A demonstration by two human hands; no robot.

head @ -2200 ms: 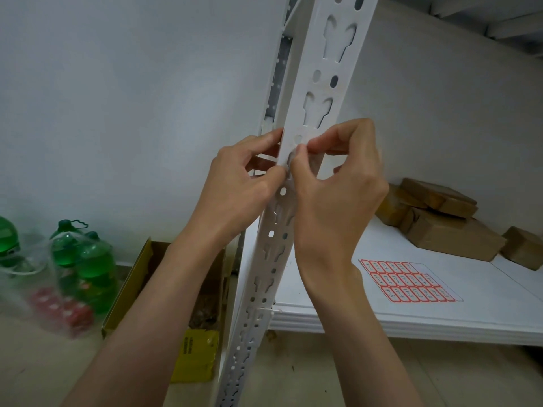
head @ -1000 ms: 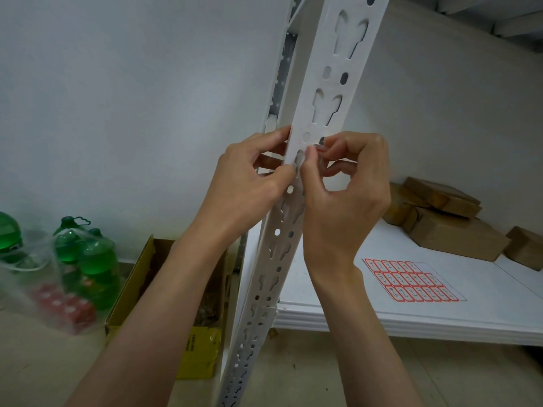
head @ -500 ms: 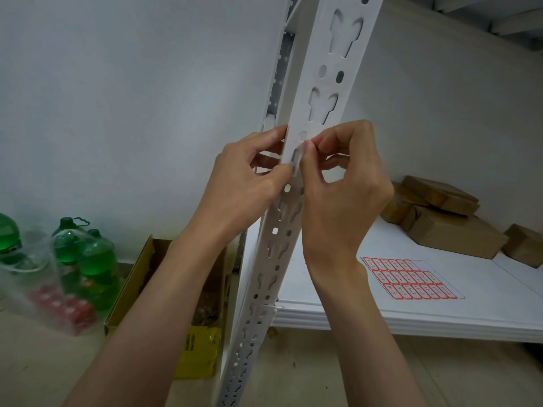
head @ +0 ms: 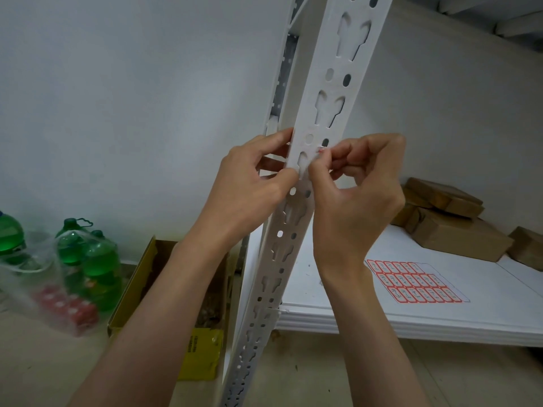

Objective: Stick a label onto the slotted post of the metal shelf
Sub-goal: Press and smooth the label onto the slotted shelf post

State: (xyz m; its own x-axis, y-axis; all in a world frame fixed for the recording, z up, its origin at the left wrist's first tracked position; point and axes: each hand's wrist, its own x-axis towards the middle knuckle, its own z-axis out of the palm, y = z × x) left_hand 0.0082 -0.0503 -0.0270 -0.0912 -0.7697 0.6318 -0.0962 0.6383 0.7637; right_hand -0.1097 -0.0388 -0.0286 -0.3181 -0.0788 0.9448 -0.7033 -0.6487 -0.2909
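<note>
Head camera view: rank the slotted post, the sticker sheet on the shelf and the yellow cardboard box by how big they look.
1. slotted post, though it is nearest the camera
2. yellow cardboard box, partly hidden by the arm
3. sticker sheet

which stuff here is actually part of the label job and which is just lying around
Part of the job: slotted post; label pinched at it; left hand; right hand; label sheet.

Just lying about: cardboard boxes; green bottles; yellow carton.

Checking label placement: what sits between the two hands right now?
In the head view, the slotted post runs between left hand and right hand; a red-edged label peeks out at the right fingertips.
</note>
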